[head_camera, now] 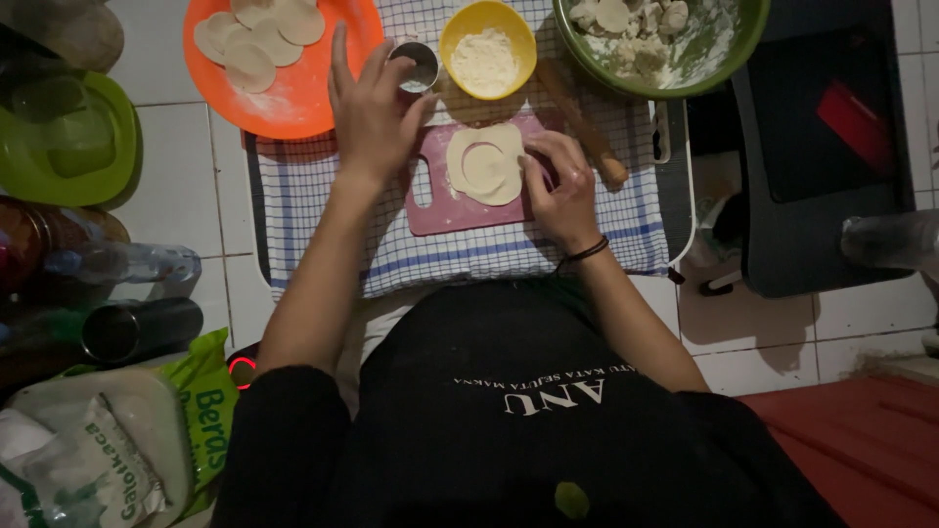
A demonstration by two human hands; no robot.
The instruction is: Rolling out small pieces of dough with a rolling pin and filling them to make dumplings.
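Left hand [372, 112] lies spread, fingers pointing at the plate [323, 98] (cutter [419, 66] beside its thumb); right hand [559, 191] curls, fingertips on dough [486, 164].

Left hand [375, 115] reaching forward, fingers spread and extended, palm down, right hand [562, 191] lower, fingers curled with tips pressing down, dark band on wrist, both forearms bare
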